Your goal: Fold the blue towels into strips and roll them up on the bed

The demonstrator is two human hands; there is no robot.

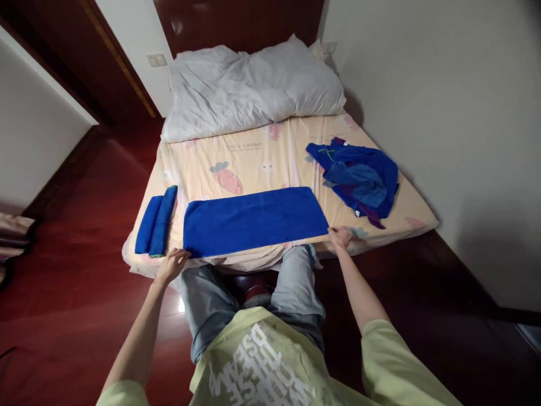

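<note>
Blue towel (255, 220) lies flat, folded into long band, on near edge of bed (253, 158). Left hand (171, 265) grips near left corner of towel; right hand (340, 237) pinches near right corner. Left of towel, near bed's left edge, two rolled blue towels (156, 221) lie side by side, touching. Right of towel, heap of blue cloths (359, 177), crumpled. Behind towel, at far end of bed, white duvet (253, 87), bunched. Sheet has carrot print (228, 177). Floor (76, 270) around bed dark red wood.

Home bedroom: bed (270, 152), pillow (253, 84)
</note>
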